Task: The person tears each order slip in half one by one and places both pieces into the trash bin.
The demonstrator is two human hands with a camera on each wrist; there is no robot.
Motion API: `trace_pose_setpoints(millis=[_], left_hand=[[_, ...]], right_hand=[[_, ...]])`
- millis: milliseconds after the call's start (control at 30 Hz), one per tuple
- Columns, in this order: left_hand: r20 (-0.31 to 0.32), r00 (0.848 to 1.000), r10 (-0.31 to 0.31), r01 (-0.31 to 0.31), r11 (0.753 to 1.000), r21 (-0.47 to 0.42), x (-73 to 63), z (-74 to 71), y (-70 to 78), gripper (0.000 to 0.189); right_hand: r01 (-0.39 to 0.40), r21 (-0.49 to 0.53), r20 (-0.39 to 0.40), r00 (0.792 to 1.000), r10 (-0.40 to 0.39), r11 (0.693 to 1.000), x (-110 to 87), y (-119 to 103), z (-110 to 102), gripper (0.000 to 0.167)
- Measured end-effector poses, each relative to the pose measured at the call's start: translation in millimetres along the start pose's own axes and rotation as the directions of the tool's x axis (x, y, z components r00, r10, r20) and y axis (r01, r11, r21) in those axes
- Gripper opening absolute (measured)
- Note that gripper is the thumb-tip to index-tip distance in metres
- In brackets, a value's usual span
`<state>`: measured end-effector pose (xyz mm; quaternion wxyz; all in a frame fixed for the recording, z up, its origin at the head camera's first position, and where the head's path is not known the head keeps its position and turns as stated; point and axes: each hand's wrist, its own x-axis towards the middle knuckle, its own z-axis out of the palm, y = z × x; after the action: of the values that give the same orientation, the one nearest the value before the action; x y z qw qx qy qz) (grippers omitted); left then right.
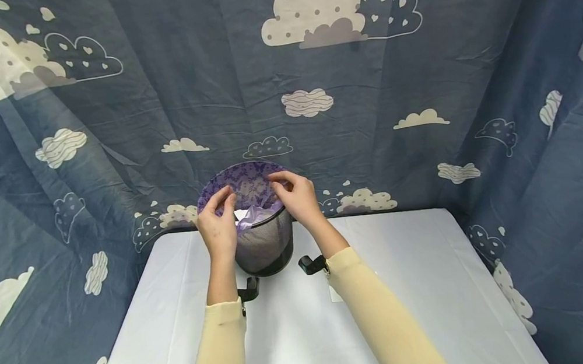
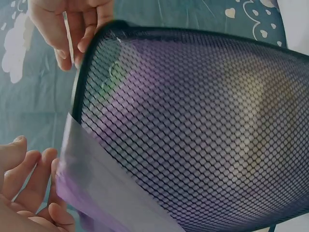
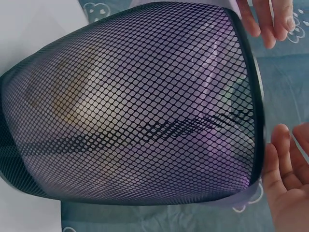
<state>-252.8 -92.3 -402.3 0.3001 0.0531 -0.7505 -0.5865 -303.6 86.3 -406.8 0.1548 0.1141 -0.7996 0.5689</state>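
A black mesh wastebasket (image 1: pixel 268 243) stands at the far side of the white table. A thin purple bag (image 1: pixel 255 213) shows at its mouth, and purple shows through the mesh. One whitish-purple flap (image 2: pixel 104 179) hangs over the rim on the left hand's side. My left hand (image 1: pixel 218 227) is at the left of the rim; in the left wrist view its fingers (image 2: pixel 36 179) are loosely bent, right at the flap, thumb apart. Across the mouth, my right hand (image 1: pixel 299 199) has its loosely bent fingertips right at the rim, as the right wrist view also shows (image 3: pixel 285 169).
A purple patterned round sheet (image 1: pixel 246 177) rises behind the basket mouth. Blue cloud-print curtains (image 1: pixel 229 82) enclose the table (image 1: pixel 412 287) at the back and sides. Black camera mounts (image 1: pixel 312 265) are strapped at both wrists. A small pale card (image 1: pixel 335 294) lies partly under the right sleeve.
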Motion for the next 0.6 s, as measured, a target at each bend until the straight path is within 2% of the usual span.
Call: trace_pose_setpoints(millis=[167, 400, 600], left_hand=[[0.027, 0.999, 0.038, -0.037, 0.999, -0.004, -14.7, 5.2, 12.0, 0.024], [0.055, 0.989, 0.134, -0.131, 0.989, -0.063, -35.1, 16.3, 30.8, 0.021], [0.134, 0.978, 0.158, -0.147, 0.985, -0.091, -58.2, 32.0, 30.8, 0.022]], right_hand=[[0.019, 0.042, -0.051, 0.999, -0.016, 0.999, -14.1, -1.3, -12.5, 0.021], [0.029, 0.07, -0.083, 0.996, -0.023, 0.997, -37.5, 1.5, -34.6, 0.023], [-0.013, 0.03, -0.126, 0.992, 0.017, 0.999, -64.3, 15.7, -58.6, 0.022]])
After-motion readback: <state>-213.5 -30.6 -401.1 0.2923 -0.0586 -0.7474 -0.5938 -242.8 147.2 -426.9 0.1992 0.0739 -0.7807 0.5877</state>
